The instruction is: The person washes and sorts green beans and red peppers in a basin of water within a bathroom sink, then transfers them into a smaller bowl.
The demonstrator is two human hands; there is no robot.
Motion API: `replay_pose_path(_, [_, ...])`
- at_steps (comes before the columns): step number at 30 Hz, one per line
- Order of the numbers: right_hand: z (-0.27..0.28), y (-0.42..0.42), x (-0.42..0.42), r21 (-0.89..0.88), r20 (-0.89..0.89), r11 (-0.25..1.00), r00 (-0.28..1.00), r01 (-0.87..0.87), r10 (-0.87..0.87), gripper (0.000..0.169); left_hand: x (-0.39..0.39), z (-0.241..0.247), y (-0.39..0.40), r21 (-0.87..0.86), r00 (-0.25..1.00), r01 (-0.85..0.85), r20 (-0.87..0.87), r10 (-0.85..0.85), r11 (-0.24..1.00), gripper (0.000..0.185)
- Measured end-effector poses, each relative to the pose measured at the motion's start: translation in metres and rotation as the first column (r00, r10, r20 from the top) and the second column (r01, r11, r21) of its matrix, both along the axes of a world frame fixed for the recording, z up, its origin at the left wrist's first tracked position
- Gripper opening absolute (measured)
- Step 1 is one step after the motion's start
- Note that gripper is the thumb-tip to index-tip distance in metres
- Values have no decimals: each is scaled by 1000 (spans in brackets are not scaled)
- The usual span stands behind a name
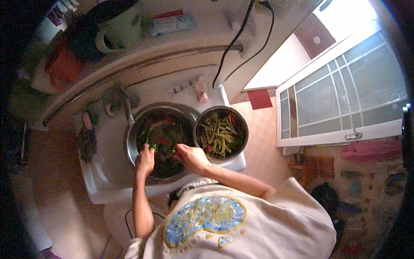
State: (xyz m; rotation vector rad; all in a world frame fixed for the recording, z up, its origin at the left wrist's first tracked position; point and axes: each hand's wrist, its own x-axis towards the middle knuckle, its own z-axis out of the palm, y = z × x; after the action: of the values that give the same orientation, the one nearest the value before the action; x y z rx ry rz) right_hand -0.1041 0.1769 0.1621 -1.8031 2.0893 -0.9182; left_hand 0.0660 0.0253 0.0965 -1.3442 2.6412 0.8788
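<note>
Both of my hands are over a large metal basin [130, 153] set in a white sink; dark water and red and green pieces show inside it. My left hand [145, 159] pinches a small bright green piece [152, 147] above the basin's near left part. Near the basin's right side, my right hand [191, 158] has its fingertips closed on another small green piece [174, 151]. Touching or close to the basin on the right stands a metal pot [247, 132], which holds many cut pale green vegetable strips [219, 134] with some red pieces.
A faucet [128, 111] reaches over the basin's far left rim. A dark scrubbing pad [87, 145] lies on the sink's left side. Small pink and white items [202, 94] lie on the far ledge. A black cable [231, 43] hangs beyond; a glazed door [339, 97] stands at right.
</note>
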Motion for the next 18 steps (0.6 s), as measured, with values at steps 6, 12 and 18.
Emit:
replay_pose_path(6, [54, 30, -65, 295, 122, 869, 886, 398, -447, 31, -59, 49, 54, 702, 727, -29, -474, 497, 711, 17])
replay_pose_path(12, [54, 56, -115, 290, -306, 758, 808, 583, -504, 22, -164, 25, 133, 630, 796, 284, -575, 188, 723, 23])
replay_pose_path(18, [66, 65, -119, 193, -256, 726, 748, 660, -612, 21, -185, 41, 157, 760, 858, 287, -474, 196, 583, 61])
